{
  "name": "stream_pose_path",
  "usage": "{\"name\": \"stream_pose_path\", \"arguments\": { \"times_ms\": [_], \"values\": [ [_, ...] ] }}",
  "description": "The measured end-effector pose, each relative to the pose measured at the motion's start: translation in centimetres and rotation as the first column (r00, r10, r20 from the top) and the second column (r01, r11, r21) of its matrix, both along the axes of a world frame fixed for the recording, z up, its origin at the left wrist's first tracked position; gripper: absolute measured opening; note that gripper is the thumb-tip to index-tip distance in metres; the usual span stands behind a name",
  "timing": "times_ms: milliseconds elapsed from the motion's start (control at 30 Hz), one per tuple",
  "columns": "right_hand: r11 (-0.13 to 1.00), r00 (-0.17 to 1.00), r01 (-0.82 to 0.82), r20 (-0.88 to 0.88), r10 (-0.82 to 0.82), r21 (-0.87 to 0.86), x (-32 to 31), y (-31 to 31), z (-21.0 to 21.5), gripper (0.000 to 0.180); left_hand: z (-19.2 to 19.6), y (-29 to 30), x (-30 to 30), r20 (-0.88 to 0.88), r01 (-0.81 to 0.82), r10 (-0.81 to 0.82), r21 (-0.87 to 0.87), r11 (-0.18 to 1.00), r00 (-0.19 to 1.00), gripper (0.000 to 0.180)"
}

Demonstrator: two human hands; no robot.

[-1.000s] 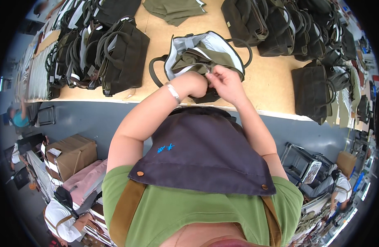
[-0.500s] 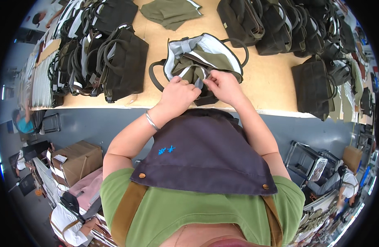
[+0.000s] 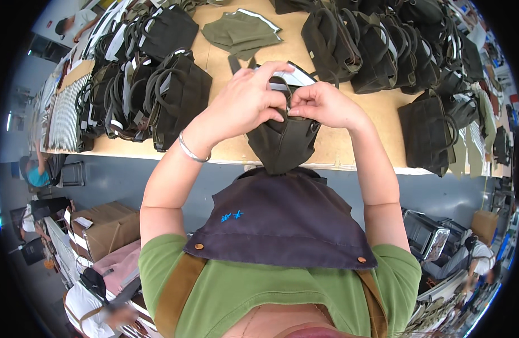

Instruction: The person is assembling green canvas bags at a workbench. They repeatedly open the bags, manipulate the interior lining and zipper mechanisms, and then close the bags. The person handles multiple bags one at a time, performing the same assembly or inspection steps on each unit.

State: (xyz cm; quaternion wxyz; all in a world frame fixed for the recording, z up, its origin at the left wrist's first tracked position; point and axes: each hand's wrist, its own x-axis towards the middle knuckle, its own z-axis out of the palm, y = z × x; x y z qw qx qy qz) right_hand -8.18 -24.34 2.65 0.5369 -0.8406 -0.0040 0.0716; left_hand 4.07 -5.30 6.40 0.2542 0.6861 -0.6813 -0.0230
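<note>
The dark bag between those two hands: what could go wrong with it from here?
Two risks, as a guess. First, the dark bag appears to reach the near edge of the table, so it might slip off if the left hand and right hand both let go. Second, other bags stand close by, beyond the right hand, so a wide swing might knock one.

Head-worn fisheye here, staring down pretty close, wearer's green shirt point(image 3: 259, 279) at 6 o'clock, table point(image 3: 386, 115) toward 12.
</note>
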Motion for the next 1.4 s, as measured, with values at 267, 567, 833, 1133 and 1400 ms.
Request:
{"name": "stream_pose_path", "arguments": {
  "times_ms": [267, 567, 833, 1133, 1400],
  "values": [
    [0.987, 0.997, 0.062, -0.057, -0.054, 0.151, -1.7, 0.4, -0.3, 0.005, -0.7, -1.7, 1.3, -0.079, 0.109, -0.094, 0.224, 0.968, 0.992, 0.013],
    [0.965, 0.963, 0.236, 0.162, -0.216, -0.118, -1.5, -1.9, 1.8, 0.009, 0.9, -3.9, 1.5, -0.128, 0.072, -0.050, 0.174, 0.982, 0.990, 0.016],
    [0.955, 0.947, 0.281, 0.192, -0.259, -0.097, -2.7, -1.3, 0.3, 0.006, -0.3, -2.4, -0.3, -0.159, 0.055, -0.030, 0.153, 0.987, 0.987, 0.016],
    [0.976, 0.976, 0.217, -0.030, -0.218, -0.014, -2.3, -0.9, -0.4, 0.007, -1.3, -2.1, 0.0, -0.105, -0.002, 0.021, 0.173, 0.985, 0.994, 0.017],
    [0.913, 0.972, 0.206, -0.186, -0.147, 0.352, -1.5, -1.5, -0.9, 0.005, -0.4, -1.9, 0.1, -0.095, 0.079, -0.063, 0.167, 0.983, 0.993, 0.017]
  ]
}}
